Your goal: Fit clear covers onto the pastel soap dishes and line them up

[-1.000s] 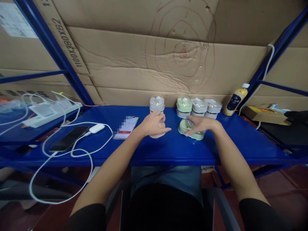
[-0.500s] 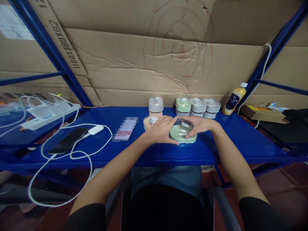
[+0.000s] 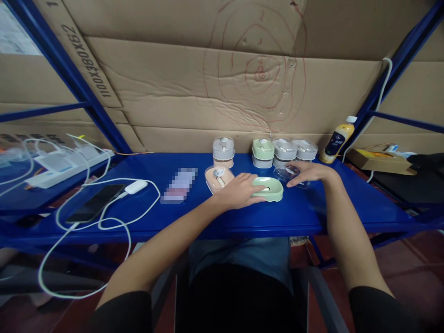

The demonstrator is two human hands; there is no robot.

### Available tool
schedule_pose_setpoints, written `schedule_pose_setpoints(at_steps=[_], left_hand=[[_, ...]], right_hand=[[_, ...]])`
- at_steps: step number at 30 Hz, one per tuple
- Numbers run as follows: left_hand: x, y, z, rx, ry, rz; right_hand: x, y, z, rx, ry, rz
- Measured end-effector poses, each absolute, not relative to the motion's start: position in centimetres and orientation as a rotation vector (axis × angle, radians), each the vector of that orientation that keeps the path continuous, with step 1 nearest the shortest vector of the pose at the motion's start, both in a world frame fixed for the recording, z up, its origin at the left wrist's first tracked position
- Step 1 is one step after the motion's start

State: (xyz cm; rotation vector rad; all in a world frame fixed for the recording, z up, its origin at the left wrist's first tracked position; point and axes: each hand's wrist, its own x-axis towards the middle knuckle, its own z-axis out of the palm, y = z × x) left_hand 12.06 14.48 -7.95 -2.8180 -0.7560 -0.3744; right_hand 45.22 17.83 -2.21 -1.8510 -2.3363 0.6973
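A light green oval container base (image 3: 275, 188) sits uncovered on the blue table (image 3: 194, 217), with a small dark spot inside. My left hand (image 3: 239, 190) grips its left end, fingers over the rim and thumb along the front. Just to the right, my right hand (image 3: 307, 173) holds a clear plastic lid (image 3: 285, 173) at its near edge, apart from the base. Left of the base, partly behind my left hand, lies a peach container (image 3: 214, 178) under a clear cover.
At the back stand a stacked pair of containers (image 3: 223, 150) and a row of green-topped and grey ones (image 3: 262, 150). A juice bottle (image 3: 338, 141) leans to their right. On the left lie a phone (image 3: 180, 185), a dark phone (image 3: 95, 202), white cables and a power strip (image 3: 69, 171).
The covered green container was slid left between both hands. Its clear lid has come off and moved right with my right hand, while my left hand has stayed on the base.
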Motion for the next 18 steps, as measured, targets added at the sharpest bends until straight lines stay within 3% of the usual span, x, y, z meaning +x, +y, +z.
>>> schedule_pose_setpoints(at_steps=[18], left_hand=[[12.19, 13.94, -8.32, -3.028, -0.836, -0.542]], right_hand=[[45.03, 18.31, -2.95, -1.831, -2.349, 0.58]])
